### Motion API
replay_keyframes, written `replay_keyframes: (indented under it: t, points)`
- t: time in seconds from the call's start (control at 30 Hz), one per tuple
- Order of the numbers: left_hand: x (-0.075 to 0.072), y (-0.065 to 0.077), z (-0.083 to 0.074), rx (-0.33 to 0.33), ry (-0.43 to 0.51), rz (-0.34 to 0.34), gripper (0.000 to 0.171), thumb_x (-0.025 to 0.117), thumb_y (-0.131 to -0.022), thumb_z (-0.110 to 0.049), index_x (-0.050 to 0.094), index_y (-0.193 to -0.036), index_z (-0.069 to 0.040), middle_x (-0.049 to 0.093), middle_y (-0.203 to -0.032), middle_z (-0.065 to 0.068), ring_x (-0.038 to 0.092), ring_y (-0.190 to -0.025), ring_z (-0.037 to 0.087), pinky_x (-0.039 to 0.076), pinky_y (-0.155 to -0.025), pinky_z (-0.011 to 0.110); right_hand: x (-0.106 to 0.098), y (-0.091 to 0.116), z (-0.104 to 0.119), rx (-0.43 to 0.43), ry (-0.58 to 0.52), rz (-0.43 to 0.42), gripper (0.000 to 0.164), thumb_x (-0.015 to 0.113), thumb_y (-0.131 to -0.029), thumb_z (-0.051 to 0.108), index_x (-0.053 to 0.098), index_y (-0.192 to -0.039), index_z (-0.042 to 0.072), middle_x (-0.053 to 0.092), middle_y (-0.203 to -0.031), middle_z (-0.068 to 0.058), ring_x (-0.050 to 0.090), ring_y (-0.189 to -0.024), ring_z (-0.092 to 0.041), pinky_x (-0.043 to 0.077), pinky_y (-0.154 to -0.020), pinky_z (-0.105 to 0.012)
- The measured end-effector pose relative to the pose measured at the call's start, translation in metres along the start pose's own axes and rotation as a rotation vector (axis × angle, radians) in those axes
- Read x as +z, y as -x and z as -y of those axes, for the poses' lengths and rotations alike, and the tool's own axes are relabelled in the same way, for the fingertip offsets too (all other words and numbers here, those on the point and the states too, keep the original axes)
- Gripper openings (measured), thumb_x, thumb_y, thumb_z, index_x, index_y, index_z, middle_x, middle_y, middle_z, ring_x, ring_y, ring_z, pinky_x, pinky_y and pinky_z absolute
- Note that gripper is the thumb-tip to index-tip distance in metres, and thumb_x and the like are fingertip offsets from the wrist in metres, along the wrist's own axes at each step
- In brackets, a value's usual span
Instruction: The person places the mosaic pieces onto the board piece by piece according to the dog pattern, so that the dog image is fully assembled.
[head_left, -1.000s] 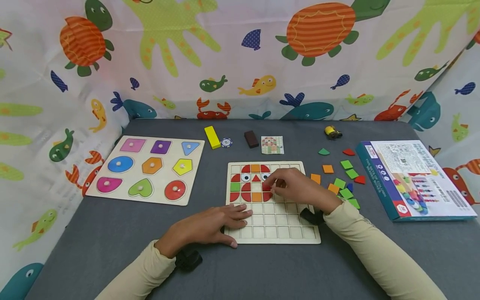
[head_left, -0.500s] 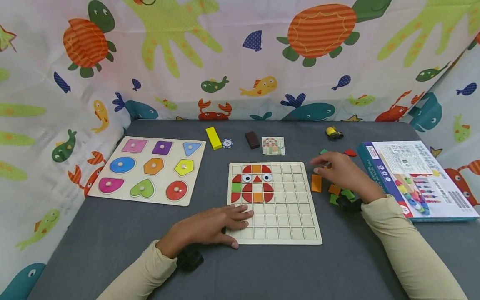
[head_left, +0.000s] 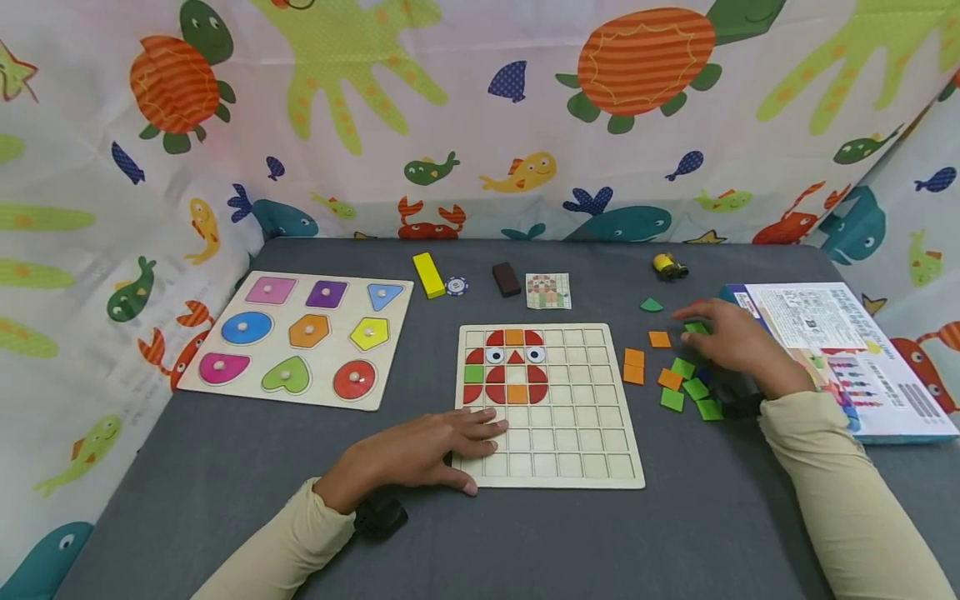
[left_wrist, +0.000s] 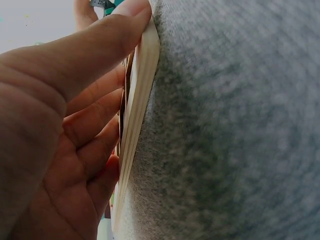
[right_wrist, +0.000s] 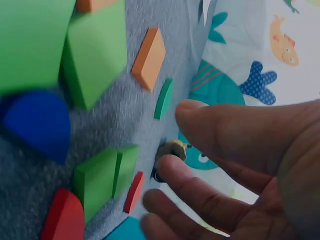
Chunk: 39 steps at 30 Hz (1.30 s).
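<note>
My left hand (head_left: 431,450) rests on the lower left corner of the wooden grid board (head_left: 577,442), fingers straight across its face and thumb along the near edge. Red, orange and green tiles and two eye tiles (head_left: 495,355) fill part of the board's upper left. To the right of the board, my right hand (head_left: 738,342) hovers over the loose tiles with thumb and fingers apart and nothing between them. A red tile (right_wrist: 134,192) lies just ahead of its fingertips in the right wrist view, near green tiles (right_wrist: 97,180) and a blue tile (right_wrist: 37,125).
A shape puzzle board (head_left: 300,342) lies at the left. Behind the grid board are a yellow block (head_left: 428,275), a poker chip (head_left: 456,286), a dark brown block (head_left: 506,279) and a picture card (head_left: 548,291). A box (head_left: 862,358) lies beside my right hand; a small yellow toy (head_left: 669,267) is farther back.
My right hand has left the grid board and moved right to the loose tiles beside the box. A red tile it was touching on the board is no longer there. My left hand stays put.
</note>
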<state>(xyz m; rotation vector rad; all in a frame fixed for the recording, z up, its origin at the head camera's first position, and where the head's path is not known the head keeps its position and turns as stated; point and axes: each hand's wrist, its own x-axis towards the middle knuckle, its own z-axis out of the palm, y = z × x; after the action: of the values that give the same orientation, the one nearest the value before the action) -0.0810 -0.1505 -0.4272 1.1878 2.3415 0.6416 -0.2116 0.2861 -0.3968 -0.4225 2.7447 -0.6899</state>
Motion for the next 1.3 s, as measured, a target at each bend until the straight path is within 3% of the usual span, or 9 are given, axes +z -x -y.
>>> replay_keyframes:
  t: [0.17, 0.27, 0.4, 0.73, 1.0, 1.3]
  points:
    - [0.0, 0.0, -0.001, -0.004, -0.005, -0.001, 0.063, 0.071, -0.088, -0.039, 0.051, -0.143, -0.015, 0.033, -0.154, -0.007, 0.017, -0.146, 0.014, 0.027, -0.112, 0.041, -0.002, -0.001, -0.004, 0.031, 0.008, 0.015, 0.038, 0.057, -0.095, 0.005, 0.055, -0.13, -0.008, 0.047, -0.128, -0.037, 0.047, -0.109, -0.048, 0.041, -0.09, -0.064]
    - [0.0, 0.0, -0.002, -0.004, -0.012, -0.003, 0.063, 0.071, -0.088, -0.039, 0.051, -0.142, -0.015, 0.033, -0.154, -0.007, 0.018, -0.146, 0.014, 0.027, -0.112, 0.041, 0.0, -0.001, -0.007, 0.046, 0.025, 0.012, 0.038, 0.056, -0.092, 0.001, 0.057, -0.128, -0.008, 0.054, -0.117, -0.035, 0.053, -0.091, -0.039, 0.049, -0.074, -0.05]
    - [0.0, -0.001, -0.002, 0.0, -0.016, -0.006, 0.062, 0.071, -0.088, -0.039, 0.052, -0.142, -0.014, 0.034, -0.154, -0.006, 0.018, -0.145, 0.015, 0.028, -0.112, 0.04, 0.003, -0.002, -0.009, 0.049, 0.04, -0.001, 0.038, 0.055, -0.089, -0.002, 0.058, -0.126, -0.009, 0.059, -0.105, -0.031, 0.054, -0.078, -0.031, 0.047, -0.061, -0.038]
    - [-0.001, 0.0, -0.002, 0.002, -0.012, -0.004, 0.063, 0.071, -0.088, -0.039, 0.052, -0.142, -0.014, 0.033, -0.154, -0.007, 0.018, -0.145, 0.015, 0.026, -0.112, 0.04, 0.011, -0.01, -0.006, -0.038, 0.058, -0.063, 0.032, 0.062, -0.088, -0.001, 0.062, -0.118, -0.012, 0.059, -0.106, -0.03, 0.056, -0.088, -0.036, 0.047, -0.075, -0.053]
    - [-0.001, 0.0, -0.002, 0.0, -0.012, 0.003, 0.062, 0.07, -0.088, -0.039, 0.051, -0.142, -0.014, 0.033, -0.154, -0.006, 0.019, -0.145, 0.015, 0.026, -0.113, 0.04, 0.012, -0.009, 0.002, -0.021, 0.02, -0.097, 0.023, 0.057, -0.092, -0.001, 0.066, -0.112, -0.007, 0.059, -0.1, -0.022, 0.053, -0.082, -0.03, 0.047, -0.069, -0.043]
    - [0.001, 0.0, 0.0, -0.002, -0.007, -0.006, 0.063, 0.071, -0.088, -0.039, 0.051, -0.142, -0.014, 0.033, -0.154, -0.006, 0.018, -0.145, 0.015, 0.027, -0.112, 0.041, 0.012, -0.002, 0.028, -0.102, 0.017, -0.151, 0.022, 0.056, -0.093, -0.001, 0.069, -0.11, -0.006, 0.062, -0.096, -0.017, 0.052, -0.078, -0.027, 0.045, -0.064, -0.037]
